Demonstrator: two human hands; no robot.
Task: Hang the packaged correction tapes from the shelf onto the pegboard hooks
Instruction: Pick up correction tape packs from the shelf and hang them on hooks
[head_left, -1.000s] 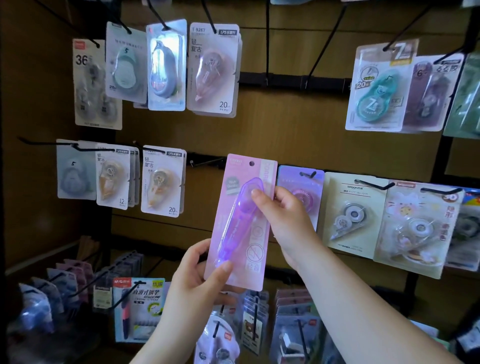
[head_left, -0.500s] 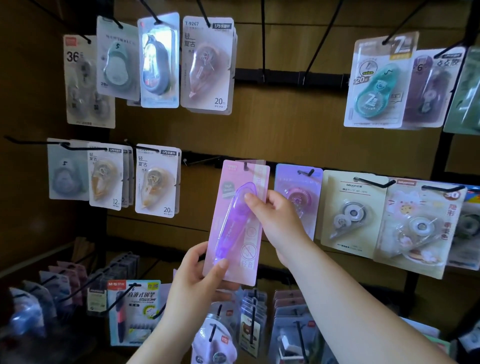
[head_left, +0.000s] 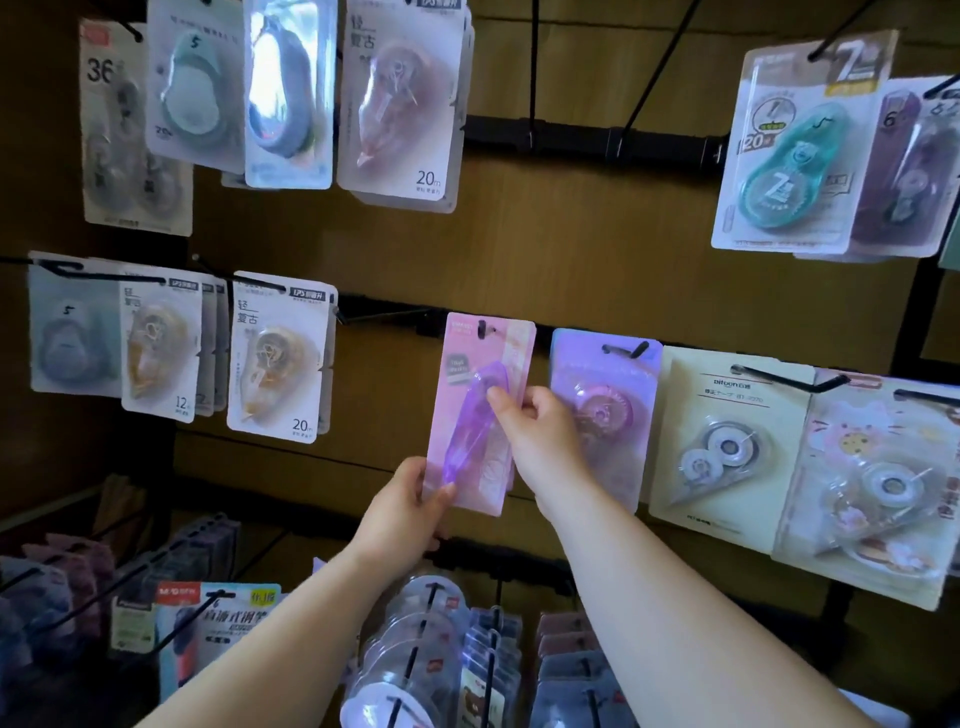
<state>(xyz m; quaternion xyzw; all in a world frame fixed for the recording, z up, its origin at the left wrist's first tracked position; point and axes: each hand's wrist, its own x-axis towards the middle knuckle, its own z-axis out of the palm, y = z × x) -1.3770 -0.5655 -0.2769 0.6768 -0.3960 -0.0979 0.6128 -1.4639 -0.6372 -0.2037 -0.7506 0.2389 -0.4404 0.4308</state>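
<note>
Brown pegboard panelling (head_left: 571, 249) fills our view, crossed by black rails (head_left: 597, 140) and hung with blister packs. We hold the pink-carded correction tape (head_left: 475, 421) flat against the middle row, near the centre of the board, just at 9 o'clock of a purple pack (head_left: 605, 415) already hanging there. Our left hand (head_left: 402, 512) pinches the card's lower corner at 7 o'clock, thumb on the front and fingers behind; we judge that it steadies the bottom so the card does not swing. Our right hand (head_left: 535, 439) grips the right edge at 3 o'clock, thumb pressed on the blister and fingers curled behind, which looks like the guiding hold that steers the hang hole. That hole sits at 12 o'clock, and the dark tip of a hook (head_left: 482, 328) shows through it, so the card seems threaded on, though we cannot tell how far back. The pack's long axis runs almost upright, leaning from 7 to 1 o'clock; the pen-shaped dispenser (head_left: 462, 447) inside lies along the same line, printed face toward us.
</note>
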